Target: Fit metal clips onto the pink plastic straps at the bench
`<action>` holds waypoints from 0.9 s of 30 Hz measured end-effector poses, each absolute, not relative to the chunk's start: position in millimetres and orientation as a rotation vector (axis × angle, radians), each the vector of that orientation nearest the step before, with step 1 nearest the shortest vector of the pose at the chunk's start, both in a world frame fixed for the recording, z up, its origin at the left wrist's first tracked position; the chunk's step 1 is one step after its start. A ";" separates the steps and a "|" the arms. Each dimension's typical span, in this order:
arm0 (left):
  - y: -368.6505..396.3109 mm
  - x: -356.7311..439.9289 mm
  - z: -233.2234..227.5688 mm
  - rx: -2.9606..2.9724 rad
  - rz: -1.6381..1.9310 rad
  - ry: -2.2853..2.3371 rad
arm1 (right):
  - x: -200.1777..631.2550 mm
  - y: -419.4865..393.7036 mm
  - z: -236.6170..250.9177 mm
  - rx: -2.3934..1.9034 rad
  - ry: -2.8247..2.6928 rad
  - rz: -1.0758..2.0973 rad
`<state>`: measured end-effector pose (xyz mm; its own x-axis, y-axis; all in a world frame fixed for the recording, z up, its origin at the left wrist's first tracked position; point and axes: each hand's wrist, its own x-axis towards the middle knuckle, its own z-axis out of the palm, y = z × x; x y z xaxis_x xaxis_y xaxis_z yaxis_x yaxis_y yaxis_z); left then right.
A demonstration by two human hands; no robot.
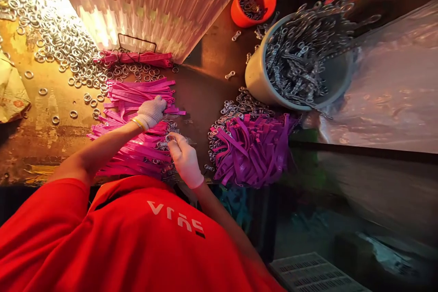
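Note:
My left hand point(150, 113), in a knitted glove, lies over the pink straps point(137, 93) laid side by side on the table. Its fingers are curled closed around the end of a pink strap point(177, 112). Close to my body, my right hand point(185, 159), in a thin white glove, is closed in a pinch at the straps' right ends. A small shiny metal fitting point(167, 139) shows at its fingertips; its exact shape is hard to make out. More pink straps point(137, 155) with metal ends lie beneath my left forearm.
Loose metal rings point(58, 36) cover the table's back left. A bundle of pink straps point(137, 58) rests against a ribbed translucent panel point(153, 0). On the right are a purple strap pile point(253, 146), a bucket point(256, 73) of metal clasps and a red cup point(239, 11).

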<state>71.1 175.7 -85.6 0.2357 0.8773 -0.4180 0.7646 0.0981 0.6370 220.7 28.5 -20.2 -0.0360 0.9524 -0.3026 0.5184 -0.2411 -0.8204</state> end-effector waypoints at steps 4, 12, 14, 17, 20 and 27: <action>126.2 35.8 -51.0 1.293 0.523 1.351 | 220.8 36.1 -10.0 -1.625 -1.741 1.096; 28.5 11.4 12.7 0.763 0.691 1.157 | 188.3 34.2 26.9 -1.657 -2.447 0.880; 17.7 12.8 17.0 0.832 0.633 1.179 | 184.8 28.5 37.0 -1.656 -2.656 0.789; 6.2 15.2 16.3 1.124 0.568 1.257 | 185.3 18.7 42.9 -1.643 -2.806 0.656; -1.5 14.3 9.5 1.414 0.539 1.289 | 187.1 8.5 39.1 -1.707 -2.766 0.610; -15.4 0.4 6.9 1.415 0.525 1.339 | 186.7 -2.8 38.2 -1.646 -2.674 0.875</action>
